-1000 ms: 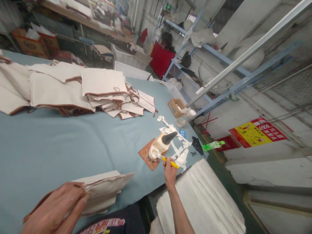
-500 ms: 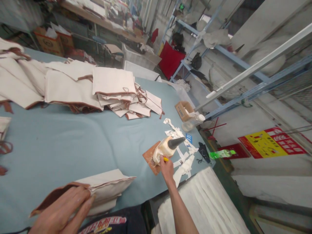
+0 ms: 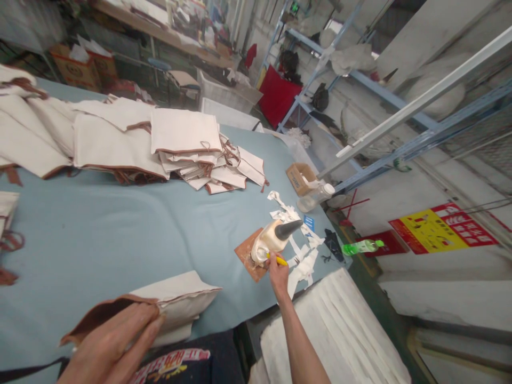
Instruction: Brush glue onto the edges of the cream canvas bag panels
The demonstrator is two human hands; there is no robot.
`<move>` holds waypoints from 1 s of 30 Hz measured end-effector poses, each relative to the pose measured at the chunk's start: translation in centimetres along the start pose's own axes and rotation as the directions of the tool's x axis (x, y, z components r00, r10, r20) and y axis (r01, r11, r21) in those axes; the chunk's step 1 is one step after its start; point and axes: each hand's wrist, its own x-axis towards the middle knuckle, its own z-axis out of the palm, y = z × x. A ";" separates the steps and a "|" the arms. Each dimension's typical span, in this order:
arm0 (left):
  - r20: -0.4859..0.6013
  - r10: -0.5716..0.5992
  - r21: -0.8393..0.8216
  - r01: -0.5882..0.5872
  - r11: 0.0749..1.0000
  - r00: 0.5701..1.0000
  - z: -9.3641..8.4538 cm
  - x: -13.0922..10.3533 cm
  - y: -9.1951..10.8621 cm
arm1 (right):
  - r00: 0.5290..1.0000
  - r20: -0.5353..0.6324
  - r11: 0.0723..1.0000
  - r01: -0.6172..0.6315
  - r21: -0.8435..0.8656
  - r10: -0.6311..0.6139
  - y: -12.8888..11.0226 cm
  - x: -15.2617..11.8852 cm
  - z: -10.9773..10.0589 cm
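While the left hand (image 3: 120, 338) holds one folded cloth bag (image 3: 184, 298), fingers together over its brown-bound mouth, the right hand (image 3: 278, 272) pinches one slim brush (image 3: 282, 261) with a yellow handle. The brush's tip meets a cream plastic bottle (image 3: 270, 240) with a dark cone top, just beyond the right fingers; whether it goes inside, I can't tell. Under that bottle sits one flat brown board (image 3: 245, 252), square-cornered. Thin, crumpled white scraps (image 3: 306, 261) lie beside the right hand, too tangled to count. Farther past it stand one clear jar (image 3: 314, 199) and one cardboard box (image 3: 298, 180). Ahead of the left hand, a broad smooth stretch of blue-green bench (image 3: 108, 229) gives room, reaching to a pile of canvas bags (image 3: 186, 130). The bench's near edge runs close below the right hand, beside stacked white cloth (image 3: 332, 325).
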 end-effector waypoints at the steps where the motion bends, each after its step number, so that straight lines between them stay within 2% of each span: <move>1: 0.001 -0.001 0.010 0.001 1.000 1.000 0.0 0.3 -0.1 | 1.000 -0.007 1.000 0.004 0.017 -0.004 0.1 -0.2 -0.2; 5: 0.022 0.025 -0.005 -0.025 1.000 0.999 -0.1 1.4 0.0 | 0.999 0.010 0.998 0.038 0.046 -0.039 0.3 -1.2 -1.2; 14: 0.072 -0.008 -0.077 0.014 0.997 0.997 -0.3 2.2 1.2 | 0.969 0.214 0.989 0.137 -0.048 -0.124 0.0 -3.3 -4.2; 19: 0.087 0.002 -0.110 0.007 0.994 0.996 -0.9 2.5 1.9 | 0.955 0.273 0.992 0.123 -0.019 -0.113 -1.1 -3.9 -5.4; 22: 0.120 -0.012 -0.115 0.026 0.993 0.993 -1.1 2.3 1.7 | 0.961 0.268 0.997 0.056 0.045 -0.066 -1.5 -4.0 -5.9; 25: 0.146 -0.022 -0.128 0.041 0.991 0.989 -1.3 2.2 1.7 | 0.975 0.222 0.987 -0.055 0.150 0.021 -1.5 -4.0 -5.3; 28: 0.118 -0.038 -0.143 0.055 0.988 0.992 -1.4 2.3 2.2 | 0.973 0.150 0.935 -0.213 0.282 0.176 -0.8 -3.5 -3.5; 30: 0.128 -0.044 -0.160 0.065 0.985 0.991 -1.4 2.2 2.4 | 0.944 0.100 0.869 -0.328 0.370 0.314 -0.2 -3.3 -2.2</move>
